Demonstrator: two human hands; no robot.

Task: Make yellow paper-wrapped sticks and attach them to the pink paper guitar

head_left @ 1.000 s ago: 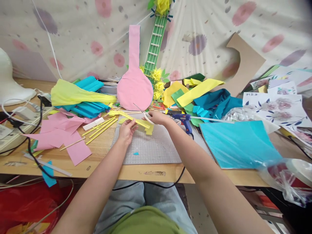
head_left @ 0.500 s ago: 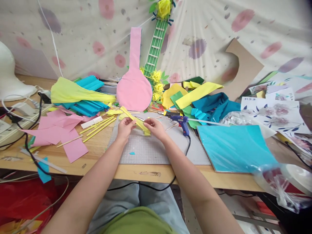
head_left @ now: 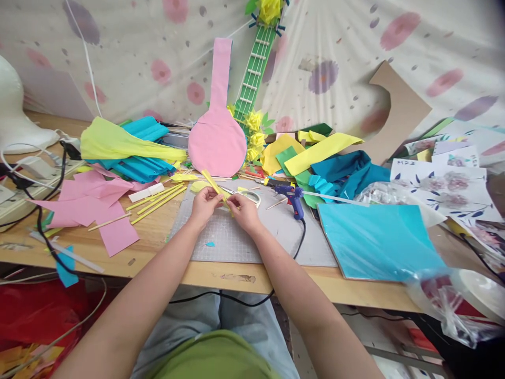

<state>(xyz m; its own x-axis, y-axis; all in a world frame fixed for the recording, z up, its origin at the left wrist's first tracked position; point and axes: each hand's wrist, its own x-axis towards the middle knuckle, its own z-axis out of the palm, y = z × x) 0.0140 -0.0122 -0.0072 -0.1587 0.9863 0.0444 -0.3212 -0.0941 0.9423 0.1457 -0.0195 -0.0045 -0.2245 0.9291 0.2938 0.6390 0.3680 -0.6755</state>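
Observation:
Above the grey cutting mat [head_left: 236, 243], my left hand [head_left: 205, 206] pinches a narrow yellow strip [head_left: 212, 181], which slants up and left past its fingertips. My right hand [head_left: 243, 210] closes on the strip's lower part, close beside my left hand. White-handled scissors [head_left: 251, 196] lie on the mat just behind my right hand. A pink guitar-like shape [head_left: 218, 142] stands upright behind both hands. Right of the hands, a blue glue gun [head_left: 292, 197] rests on the mat with a clear glue stick in its back.
Yellow sticks [head_left: 160, 204] and pink paper [head_left: 92, 205] lie left. A turquoise sheet pack [head_left: 381, 239] sits right of the mat. Coloured paper [head_left: 323, 152] is heaped at the back. The glue gun's black cord [head_left: 302, 239] hangs over the table's front edge.
My right hand has moved left, closer to my left hand. The strip's lower end, spread out between the hands before, is now mostly hidden. The scissors' handles have come into view.

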